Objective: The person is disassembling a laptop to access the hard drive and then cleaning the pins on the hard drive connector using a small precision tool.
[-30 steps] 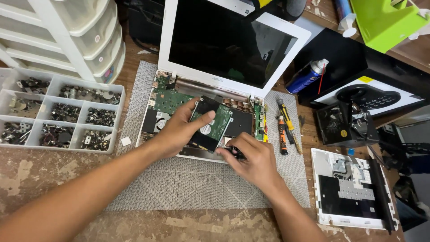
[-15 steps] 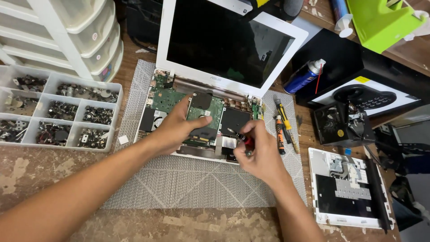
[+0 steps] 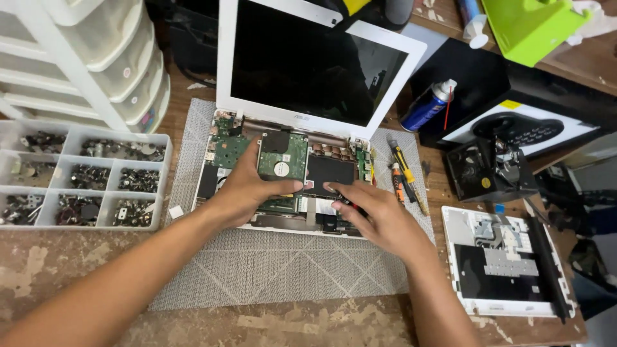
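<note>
Hard drive (image 3: 283, 164): green-boarded, rectangular, lying circuit side up in the opened base of a white laptop (image 3: 222, 168), left of centre, just below the hinge. Laptop sits on a grey ribbed mat (image 3: 276, 270); its dark screen (image 3: 308, 64) stands up at the back.

Left hand (image 3: 247, 186): laid over the drive's left edge, forefinger running up that side, thumb stretched along the drive's lower edge. Loosely cupped on it, not a closed fist.

Right hand (image 3: 379, 218): resting on the base to the right of the drive, fingers curled around a small dark tool with a red part (image 3: 355, 207); the fingertips nearly meet the left thumb. What kind of tool cannot be made out.

Around: clear compartment tray of screws (image 3: 83, 177) to the left of the mat, white plastic drawers (image 3: 96, 51) behind it. Yellow-and-black screwdrivers (image 3: 405, 173) lie just right of the laptop. Blue spray can (image 3: 427, 106) further back. A detached white laptop cover (image 3: 501, 263) lies at the right on the worn wooden bench (image 3: 77, 270).
</note>
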